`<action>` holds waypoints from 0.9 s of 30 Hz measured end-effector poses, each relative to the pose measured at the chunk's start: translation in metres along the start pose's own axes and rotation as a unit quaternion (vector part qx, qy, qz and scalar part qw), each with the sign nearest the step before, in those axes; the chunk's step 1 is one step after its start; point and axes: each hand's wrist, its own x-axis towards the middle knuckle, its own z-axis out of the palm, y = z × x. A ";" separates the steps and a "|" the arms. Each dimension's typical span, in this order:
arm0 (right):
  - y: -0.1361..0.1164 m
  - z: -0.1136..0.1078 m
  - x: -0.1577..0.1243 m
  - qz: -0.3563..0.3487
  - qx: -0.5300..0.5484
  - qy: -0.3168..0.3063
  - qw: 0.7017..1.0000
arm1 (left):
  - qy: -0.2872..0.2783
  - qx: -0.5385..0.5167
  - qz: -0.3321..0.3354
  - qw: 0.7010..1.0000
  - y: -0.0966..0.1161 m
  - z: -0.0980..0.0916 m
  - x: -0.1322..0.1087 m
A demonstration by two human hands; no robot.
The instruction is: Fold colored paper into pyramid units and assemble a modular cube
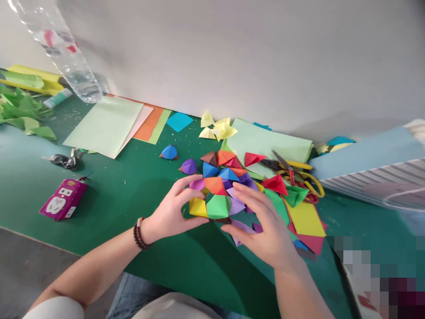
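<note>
My left hand (172,208) and my right hand (259,226) hold a multicoloured ball of folded paper units (215,186) between them. My left fingers and thumb wrap its left side, near a yellow unit (198,207). My right fingers spread over its right side, with the thumb below it. A green unit (218,207) faces me. Lying apart on the green mat (149,208) are a blue folded unit (169,153) and a purple one (188,166). A wooden bead bracelet (139,233) circles my left wrist.
Red-handled scissors (292,173) lie among coloured paper sheets right of the ball. Pale yellow folded units (215,128) sit near the wall. A plastic bottle (63,53) hangs upper left. Keys (64,161) and a magenta box (63,199) lie left. A striped bag (372,177) stands right.
</note>
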 end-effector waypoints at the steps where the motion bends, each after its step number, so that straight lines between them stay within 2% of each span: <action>1: 0.000 0.000 0.000 0.008 0.000 0.013 1.000 | 0.010 0.003 0.007 1.000 0.000 0.000 0.000; 6: -0.003 0.003 0.002 0.032 0.009 0.037 0.999 | 0.058 -0.035 0.021 0.997 -0.001 0.003 -0.001; 11: -0.007 0.007 0.004 0.040 0.025 0.042 0.998 | 0.053 -0.181 -0.024 0.982 -0.006 0.009 -0.003; 14: -0.009 0.008 0.003 0.049 0.030 0.045 0.997 | 0.050 -0.224 -0.035 0.973 -0.008 0.013 -0.004; 27: -0.018 0.013 0.002 0.073 0.043 0.054 0.995 | 0.056 -0.089 0.018 0.994 -0.007 0.017 -0.005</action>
